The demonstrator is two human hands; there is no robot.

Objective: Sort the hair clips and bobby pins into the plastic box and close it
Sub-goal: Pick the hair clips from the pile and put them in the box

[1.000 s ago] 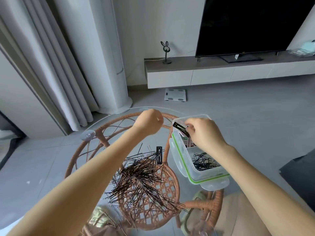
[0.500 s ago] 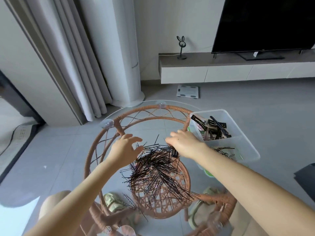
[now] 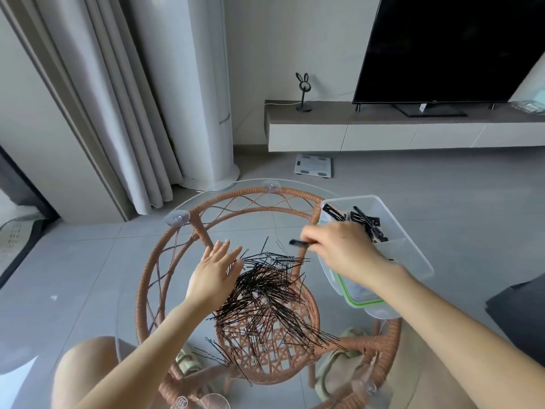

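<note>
A big heap of black bobby pins [image 3: 265, 293] lies on the round glass table [image 3: 141, 261]. At the table's right edge stands the clear plastic box [image 3: 413, 258], its far compartment holding several black hair clips [image 3: 365, 221]. My right hand [image 3: 339, 250] pinches one black hair clip [image 3: 298, 243] just above the pile's far side, left of the box. My left hand [image 3: 216, 274] lies flat with straight fingers against the pile's left edge. A green-rimmed lid [image 3: 358, 301] sits under the box.
The glass top rests on a rattan frame [image 3: 177, 255] held by suction cups. Beyond the table are a grey tiled floor, a bathroom scale [image 3: 313, 166], curtains, a white column and a low TV bench with a TV. Slippers show under the table.
My right hand left the box, came to the pile and lifted one black hair clip. My left hand opened and came down beside the pile's left edge.
</note>
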